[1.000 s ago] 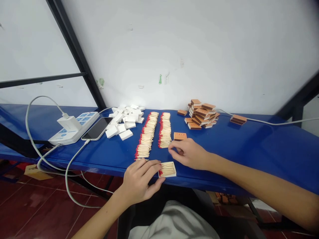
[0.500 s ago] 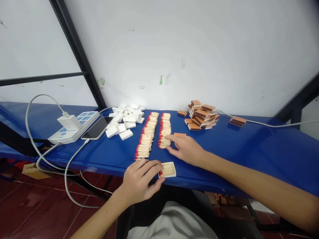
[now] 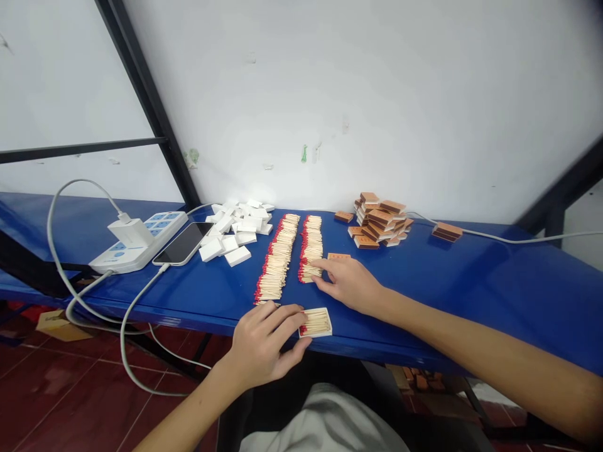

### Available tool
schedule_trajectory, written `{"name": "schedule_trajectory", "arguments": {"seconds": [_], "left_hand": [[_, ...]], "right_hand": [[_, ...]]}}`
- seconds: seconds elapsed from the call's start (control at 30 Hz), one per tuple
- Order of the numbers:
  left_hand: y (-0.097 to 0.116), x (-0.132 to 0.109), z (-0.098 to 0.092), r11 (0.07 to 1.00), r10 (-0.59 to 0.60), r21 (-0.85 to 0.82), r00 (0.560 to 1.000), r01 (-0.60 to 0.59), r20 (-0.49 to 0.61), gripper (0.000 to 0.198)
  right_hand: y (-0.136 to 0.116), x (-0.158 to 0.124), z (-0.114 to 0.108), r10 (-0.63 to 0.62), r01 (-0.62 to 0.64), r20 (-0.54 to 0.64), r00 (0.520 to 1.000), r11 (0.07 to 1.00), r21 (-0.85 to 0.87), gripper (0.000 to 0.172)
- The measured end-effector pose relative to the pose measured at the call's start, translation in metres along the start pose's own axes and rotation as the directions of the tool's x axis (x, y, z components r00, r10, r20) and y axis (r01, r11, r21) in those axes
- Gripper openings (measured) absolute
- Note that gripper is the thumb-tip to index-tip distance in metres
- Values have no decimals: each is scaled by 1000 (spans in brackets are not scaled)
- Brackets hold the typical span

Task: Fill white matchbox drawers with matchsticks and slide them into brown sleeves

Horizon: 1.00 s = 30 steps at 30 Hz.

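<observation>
My left hand [image 3: 266,344] is closed on the left end of a small white matchbox tray [image 3: 328,331] at the table's front edge, fingers on the far side and thumb on the near side. Red-tipped matches [image 3: 316,321] lie in the tray. Beyond it, my right hand [image 3: 351,284] has thumb and index finger at the near end of the right row of matches [image 3: 311,237], around a few stick ends. To the left runs a longer row of matches [image 3: 276,263]. An orange matchbox sleeve [image 3: 339,256] lies partly hidden behind my right hand.
White trays [image 3: 238,226] lie heaped at the back left, beside a phone [image 3: 183,243] and a power strip [image 3: 151,235] with cables. Brown and orange matchboxes [image 3: 381,220] are piled at the back right. Another small stack [image 3: 447,231] stands farther right, against a white cable.
Both hands stay nearly where they were. My right thumb and index finger still rest at the near end of the right row; the view has shifted very slightly.
</observation>
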<state>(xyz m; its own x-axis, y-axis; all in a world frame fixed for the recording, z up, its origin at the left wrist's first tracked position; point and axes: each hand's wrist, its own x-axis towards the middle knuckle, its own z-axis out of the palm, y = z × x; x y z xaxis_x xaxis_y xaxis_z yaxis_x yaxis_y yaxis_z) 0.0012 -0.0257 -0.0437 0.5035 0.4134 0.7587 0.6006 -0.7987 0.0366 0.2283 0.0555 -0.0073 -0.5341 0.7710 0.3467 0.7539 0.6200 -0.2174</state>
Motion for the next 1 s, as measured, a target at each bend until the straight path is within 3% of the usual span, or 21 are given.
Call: {"name": "schedule_trajectory", "arguments": {"seconds": [0.27, 0.67, 1.0], "left_hand": [[0, 2, 0, 1000, -3, 1, 1000, 3, -8, 19], [0, 0, 0, 1000, -2, 5, 1000, 2, 5, 20], [0, 2, -2, 1000, 9, 9, 1000, -9, 7, 20]], "right_hand": [[0, -1, 2, -33, 36, -47, 998, 998, 59, 15], [1, -3, 0, -72, 81, -103, 992, 993, 88, 10], [-7, -14, -10, -79, 83, -24, 997, 969, 231, 10]]}}
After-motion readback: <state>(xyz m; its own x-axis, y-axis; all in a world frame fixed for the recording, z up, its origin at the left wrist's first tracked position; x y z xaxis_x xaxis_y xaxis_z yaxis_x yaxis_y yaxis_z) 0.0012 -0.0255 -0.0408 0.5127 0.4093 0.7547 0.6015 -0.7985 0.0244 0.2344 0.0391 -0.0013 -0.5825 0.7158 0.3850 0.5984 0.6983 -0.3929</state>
